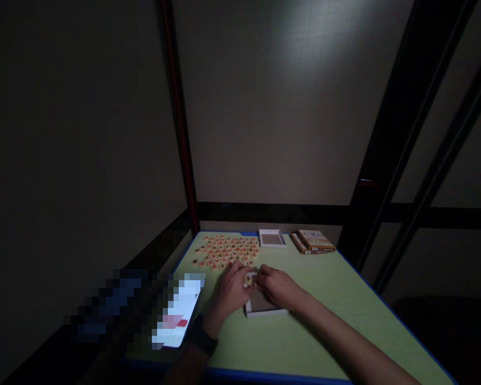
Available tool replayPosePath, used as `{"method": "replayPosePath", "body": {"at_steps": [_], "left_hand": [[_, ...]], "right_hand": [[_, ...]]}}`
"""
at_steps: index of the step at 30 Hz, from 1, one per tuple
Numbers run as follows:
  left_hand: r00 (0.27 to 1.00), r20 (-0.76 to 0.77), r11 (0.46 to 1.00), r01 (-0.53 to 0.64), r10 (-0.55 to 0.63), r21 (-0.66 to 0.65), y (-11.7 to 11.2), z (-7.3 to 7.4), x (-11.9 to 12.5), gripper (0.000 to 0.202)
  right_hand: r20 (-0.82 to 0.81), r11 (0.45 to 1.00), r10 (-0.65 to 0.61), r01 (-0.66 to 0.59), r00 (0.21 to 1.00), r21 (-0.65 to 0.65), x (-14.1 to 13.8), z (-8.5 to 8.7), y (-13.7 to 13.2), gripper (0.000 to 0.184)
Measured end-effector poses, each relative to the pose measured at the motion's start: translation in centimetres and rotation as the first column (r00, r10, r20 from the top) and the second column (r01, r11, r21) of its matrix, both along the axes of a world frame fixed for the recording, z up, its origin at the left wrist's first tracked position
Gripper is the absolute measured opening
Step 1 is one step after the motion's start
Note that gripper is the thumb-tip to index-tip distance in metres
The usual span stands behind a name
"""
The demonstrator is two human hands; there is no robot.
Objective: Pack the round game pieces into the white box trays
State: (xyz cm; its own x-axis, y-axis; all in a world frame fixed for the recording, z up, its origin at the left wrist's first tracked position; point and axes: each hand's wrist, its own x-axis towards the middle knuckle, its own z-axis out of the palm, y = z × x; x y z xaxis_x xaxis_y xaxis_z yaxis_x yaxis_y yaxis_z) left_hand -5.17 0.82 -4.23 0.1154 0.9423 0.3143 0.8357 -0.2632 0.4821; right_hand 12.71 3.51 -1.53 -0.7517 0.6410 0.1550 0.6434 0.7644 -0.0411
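Note:
Both my hands meet near the middle of a green table [324, 299]. My left hand [231, 291] and my right hand [278, 286] pinch a small round pale game piece [249, 278] between their fingertips. Just below the hands lies a shallow white box [264, 307] with a dark inside. Behind the hands, many small round pieces with red and dark marks [228, 250] are spread flat on the table. A dark band sits on my left wrist.
At the table's far edge lie a second shallow white tray [271, 238] and a stack of two brown boxes [313, 241]. A blurred-out device [178, 313] lies at the left front. Dark posts and walls surround the blue-edged table.

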Motion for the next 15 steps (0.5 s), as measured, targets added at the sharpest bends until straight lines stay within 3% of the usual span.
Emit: {"method": "replayPosePath", "body": {"at_steps": [4, 10, 15], "left_hand": [[1.000, -0.001, 0.999, -0.002, 0.002, -0.034, 0.3, -0.4, -0.2, 0.040], [1.000, 0.011, 1.000, 0.011, -0.011, -0.015, 0.6, -1.1, -0.2, 0.031], [0.999, 0.029, 0.999, 0.036, -0.036, -0.005, 0.7, -1.3, -0.2, 0.028]], "right_hand": [[-0.094, 0.998, 0.047, -0.050, 0.994, -0.029, 0.3, 0.0, 0.3, 0.029], [-0.211, 0.993, -0.054, 0.030, 0.976, -0.116, 0.7, -0.3, 0.9, 0.027], [-0.353, 0.988, -0.015, -0.040, 0.936, -0.148, 0.3, -1.2, 1.1, 0.031]]}}
